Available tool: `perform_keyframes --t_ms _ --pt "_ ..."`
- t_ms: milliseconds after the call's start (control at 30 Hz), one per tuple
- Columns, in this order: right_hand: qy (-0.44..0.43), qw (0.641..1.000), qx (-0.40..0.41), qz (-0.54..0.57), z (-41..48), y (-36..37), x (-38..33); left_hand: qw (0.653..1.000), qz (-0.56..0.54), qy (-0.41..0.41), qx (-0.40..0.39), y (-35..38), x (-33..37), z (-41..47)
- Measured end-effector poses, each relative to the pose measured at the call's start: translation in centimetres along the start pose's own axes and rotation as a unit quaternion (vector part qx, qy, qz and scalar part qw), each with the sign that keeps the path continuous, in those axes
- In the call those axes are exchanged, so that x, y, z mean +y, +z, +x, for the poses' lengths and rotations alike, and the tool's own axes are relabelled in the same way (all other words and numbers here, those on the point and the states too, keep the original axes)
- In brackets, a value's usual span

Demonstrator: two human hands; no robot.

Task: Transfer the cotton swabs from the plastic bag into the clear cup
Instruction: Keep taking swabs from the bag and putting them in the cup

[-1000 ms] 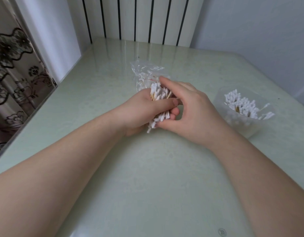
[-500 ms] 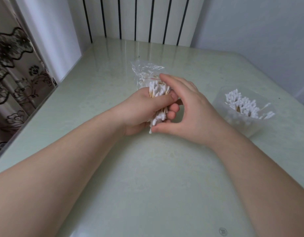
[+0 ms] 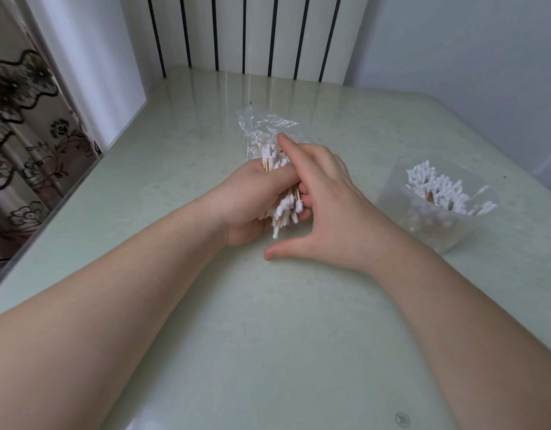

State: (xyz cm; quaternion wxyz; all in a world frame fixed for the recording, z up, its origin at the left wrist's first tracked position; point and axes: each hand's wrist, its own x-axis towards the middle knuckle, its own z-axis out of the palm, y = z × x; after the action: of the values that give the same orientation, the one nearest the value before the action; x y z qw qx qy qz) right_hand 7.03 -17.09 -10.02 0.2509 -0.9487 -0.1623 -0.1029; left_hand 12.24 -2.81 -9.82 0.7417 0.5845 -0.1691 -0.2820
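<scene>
Fingers of the left hand [image 3: 252, 197]: curled tight round a bundle of cotton swabs [image 3: 283, 209], white tips poking out above the fist and below it, wooden sticks showing between.
Fingers of the right hand [image 3: 286, 144]: spread loosely, index laid over the top tips of the bundle, the others draped across the left knuckles; nothing pinched that I can make out.
Right thumb: stretched away toward the person, tip pressed on the counter [image 3: 268, 336], well apart from the other fingers.
Right hand [image 3: 333, 212]: palm down, leaning over the left fist from the right side.
Forearms: both bare, coming in from the bottom corners and meeting at mid-counter.
Plastic bag [image 3: 262, 125]: crumpled and clear, just behind the left fist on the far side, a few swabs visible inside it; whether the fist grips its mouth I cannot tell.
Clear cup [image 3: 423, 218]: stands to the right of the hands, apart from them, already holding a thick cluster of swabs, tips up.
Counter edges: left edge runs along a white wall panel and a flowered curtain [image 3: 17, 135]; far edge meets a striped panel [image 3: 246, 32]; right corner rounds off behind the cup.
Open room: wide bare surface between the arms and in the stretch from hands to cup.
</scene>
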Motion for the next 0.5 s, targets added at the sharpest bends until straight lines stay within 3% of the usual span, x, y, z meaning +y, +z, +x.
perform_keyframes --t_ms 167,367,500 --pt "-0.015 0.995 0.092 -0.040 0.5 -0.2 0.4 1.000 0.012 -0.007 0.004 -0.1 0.2 0.2" --pt "-0.012 0.999 0.022 -0.026 0.1 -1.1 0.8 0.999 0.007 -0.024 -0.026 0.0 0.4 -0.1" --pt "-0.028 0.998 0.057 -0.031 0.2 -1.0 0.7 0.999 0.000 -0.032 -0.035 0.0 0.5 -0.2"
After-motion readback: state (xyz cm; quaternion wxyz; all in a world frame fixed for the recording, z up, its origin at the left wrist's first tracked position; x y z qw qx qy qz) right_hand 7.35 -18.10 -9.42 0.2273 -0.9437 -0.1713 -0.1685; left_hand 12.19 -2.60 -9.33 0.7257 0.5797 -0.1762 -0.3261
